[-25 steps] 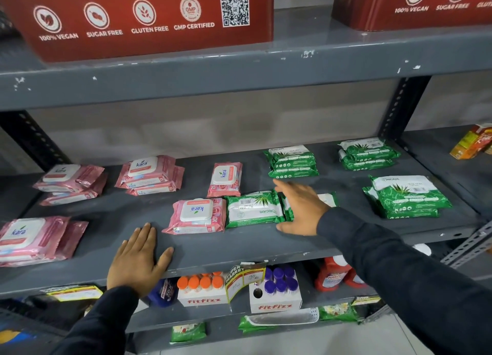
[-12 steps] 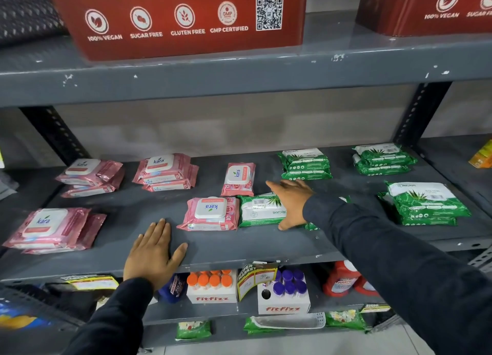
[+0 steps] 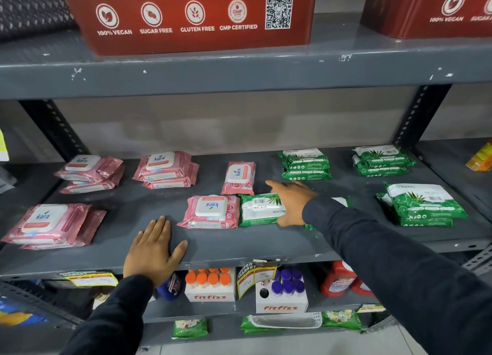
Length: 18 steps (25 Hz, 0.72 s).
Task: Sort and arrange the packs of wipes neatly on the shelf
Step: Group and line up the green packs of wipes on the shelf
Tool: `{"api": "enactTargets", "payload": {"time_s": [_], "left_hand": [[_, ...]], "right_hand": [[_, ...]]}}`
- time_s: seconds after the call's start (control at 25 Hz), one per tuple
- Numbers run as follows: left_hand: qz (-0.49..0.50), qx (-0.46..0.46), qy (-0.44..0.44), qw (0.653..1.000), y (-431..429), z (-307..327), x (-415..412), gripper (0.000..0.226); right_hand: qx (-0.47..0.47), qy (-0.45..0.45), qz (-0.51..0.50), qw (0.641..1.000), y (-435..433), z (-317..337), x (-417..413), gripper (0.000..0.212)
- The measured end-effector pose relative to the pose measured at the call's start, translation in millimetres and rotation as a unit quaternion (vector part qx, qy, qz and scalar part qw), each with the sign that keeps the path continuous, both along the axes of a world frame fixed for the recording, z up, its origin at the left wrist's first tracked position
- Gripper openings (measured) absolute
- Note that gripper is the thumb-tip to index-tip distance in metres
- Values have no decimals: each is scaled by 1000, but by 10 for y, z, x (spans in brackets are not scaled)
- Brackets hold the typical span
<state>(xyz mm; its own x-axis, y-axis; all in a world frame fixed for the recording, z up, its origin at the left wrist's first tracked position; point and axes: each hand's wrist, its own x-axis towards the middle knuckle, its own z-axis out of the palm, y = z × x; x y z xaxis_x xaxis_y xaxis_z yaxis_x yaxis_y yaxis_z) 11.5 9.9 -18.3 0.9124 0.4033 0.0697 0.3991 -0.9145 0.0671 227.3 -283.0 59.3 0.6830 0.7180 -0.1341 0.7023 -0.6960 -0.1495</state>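
Grey metal shelf, paint chipped along the front lip, carried on perforated dark uprights before a plain grey-beige wall. Pink Kara wipes packs lie toward the left end: a stack at the front left corner, 2 stacks along the back edge, 1 single pack at mid-back and 1 near mid-front. Green Origami wipes packs occupy the right end: 2 stacks at the back edge and 1 stack near the front right corner. A single green pack touches the mid-front pink pack. The right hand rests on this green pack's right end, fingers extended, not clenched. The left hand lies flat and released on the front edge. Red cartons stand on the upper shelf; fitfizz bottle boxes on the shelf below.
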Motion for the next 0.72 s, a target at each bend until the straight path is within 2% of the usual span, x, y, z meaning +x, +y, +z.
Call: {"api": "enactTargets", "payload": {"time_s": [0.4, 0.72], "left_hand": [[-1, -2, 2, 1000, 7, -6, -2, 95], [-11, -5, 7, 1000, 21, -20, 2, 96]], "right_hand": [[33, -36, -8, 999, -386, 263, 42, 105], [115, 53, -117, 985, -1251, 227, 42, 105]]}}
